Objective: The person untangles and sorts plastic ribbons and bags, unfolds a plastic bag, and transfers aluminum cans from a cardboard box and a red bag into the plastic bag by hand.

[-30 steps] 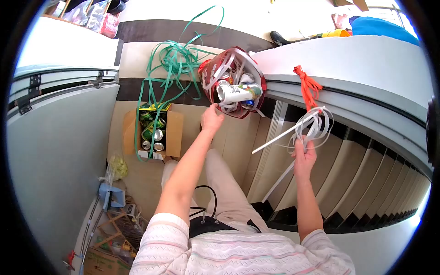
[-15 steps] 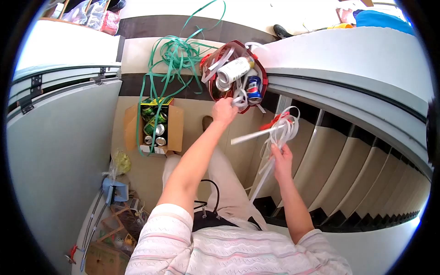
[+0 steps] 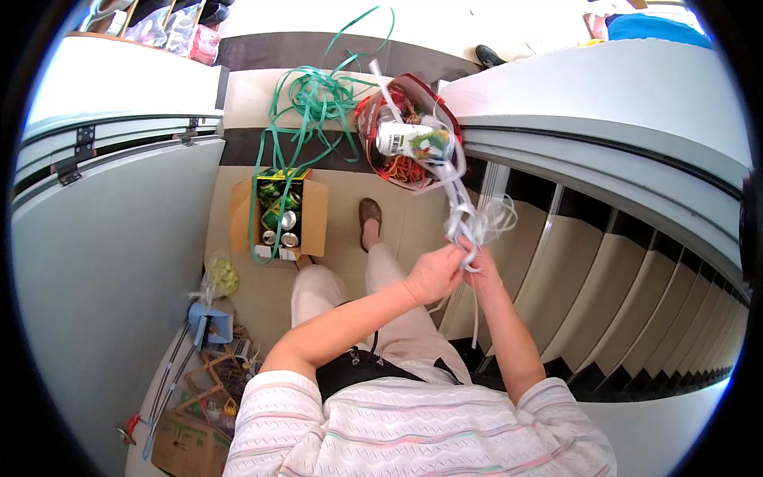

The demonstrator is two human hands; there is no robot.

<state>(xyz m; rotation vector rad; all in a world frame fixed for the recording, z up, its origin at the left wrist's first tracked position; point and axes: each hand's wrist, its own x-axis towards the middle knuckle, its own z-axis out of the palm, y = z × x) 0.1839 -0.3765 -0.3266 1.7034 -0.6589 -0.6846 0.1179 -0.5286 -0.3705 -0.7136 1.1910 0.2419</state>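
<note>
My left hand is closed on white plastic strapping, right beside my right hand. The right hand grips the same looped bundle, and its fingers are partly hidden behind the strap. From the bundle, strands run up into a red bag standing open on the floor. A drink can with a white printed label lies on its side in the bag's mouth. Orange-red stringy material shows below the can.
Green strapping lies tangled on the floor, trailing over a cardboard box of cans. Stairs descend on the right. A grey door stands at left, near a light-blue container.
My left hand has come from the bag down to my right hand, drawing white strapping with it. Cans in the bag have shifted; the blue one no longer shows.
</note>
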